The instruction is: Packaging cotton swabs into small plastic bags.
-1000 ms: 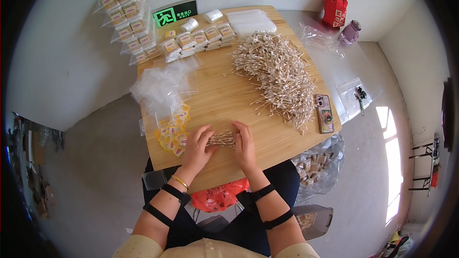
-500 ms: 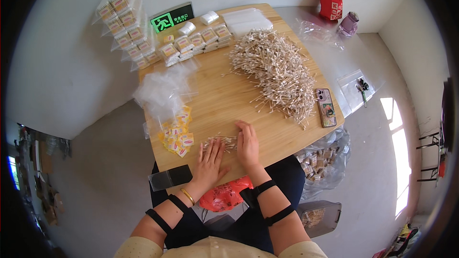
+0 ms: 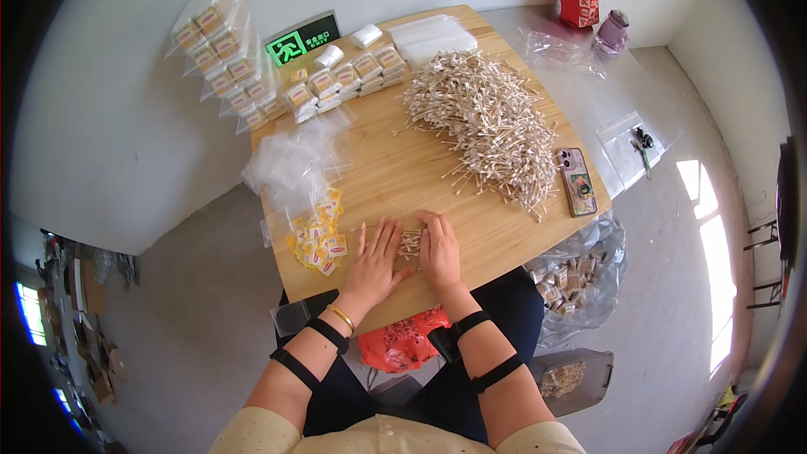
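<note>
A small bunch of cotton swabs (image 3: 410,244) lies on the wooden table near its front edge, between my two hands. My left hand (image 3: 378,261) rests beside it on the left, fingers stretched out and the thumb reaching toward the swabs. On the bunch's right side my right hand (image 3: 440,254) stands with its fingers extended and slightly bent, touching the swab ends. Neither hand is wrapped round anything. Farther back on the right is a large heap of loose cotton swabs (image 3: 483,126). Small yellow-and-white labels (image 3: 319,240) are scattered left of my left hand.
Clear plastic bags (image 3: 294,155) lie at the table's left. Packed swab packets (image 3: 349,80) line the back, beside a tall stack of packets (image 3: 227,59). A phone (image 3: 577,182) sits at the right edge. A dark flat box (image 3: 303,313) is at the front left corner.
My left hand has slid right, closer to my right hand. The swabs between them have been drawn into a narrower bunch. The whole view has shifted slightly.
</note>
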`<action>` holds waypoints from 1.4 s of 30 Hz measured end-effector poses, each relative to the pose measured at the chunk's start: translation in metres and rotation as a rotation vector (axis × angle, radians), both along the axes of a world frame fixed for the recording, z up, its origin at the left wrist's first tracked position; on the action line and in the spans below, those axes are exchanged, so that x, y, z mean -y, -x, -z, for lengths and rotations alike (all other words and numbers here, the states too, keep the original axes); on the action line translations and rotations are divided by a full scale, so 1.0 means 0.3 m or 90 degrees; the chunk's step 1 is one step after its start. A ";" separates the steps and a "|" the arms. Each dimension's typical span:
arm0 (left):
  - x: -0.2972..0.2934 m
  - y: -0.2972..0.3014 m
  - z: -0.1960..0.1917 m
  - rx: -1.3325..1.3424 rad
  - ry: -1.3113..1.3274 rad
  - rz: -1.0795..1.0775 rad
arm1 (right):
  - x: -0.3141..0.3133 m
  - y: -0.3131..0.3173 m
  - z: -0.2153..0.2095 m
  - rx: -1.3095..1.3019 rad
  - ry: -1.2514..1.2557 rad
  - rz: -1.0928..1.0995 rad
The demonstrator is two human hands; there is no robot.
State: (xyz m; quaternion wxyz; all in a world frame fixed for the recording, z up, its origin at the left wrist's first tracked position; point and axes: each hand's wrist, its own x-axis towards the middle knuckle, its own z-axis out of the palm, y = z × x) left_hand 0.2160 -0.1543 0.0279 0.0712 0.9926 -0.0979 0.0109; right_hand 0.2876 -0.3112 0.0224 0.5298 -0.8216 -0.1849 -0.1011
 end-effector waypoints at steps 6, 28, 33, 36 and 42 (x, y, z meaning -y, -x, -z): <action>-0.001 -0.011 -0.005 0.018 0.070 0.021 | 0.007 0.002 0.004 -0.019 0.000 -0.006; -0.033 0.045 0.037 0.094 0.123 -0.020 | -0.014 -0.077 -0.029 -0.082 -0.145 0.019; -0.036 -0.065 -0.003 0.070 0.080 -0.054 | 0.080 0.018 0.000 -0.084 -0.093 0.034; -0.057 -0.084 -0.007 0.068 0.046 -0.033 | 0.098 0.068 -0.001 -0.088 -0.072 0.014; -0.074 -0.010 -0.043 0.032 0.136 0.033 | 0.111 0.073 -0.025 -0.016 0.080 -0.117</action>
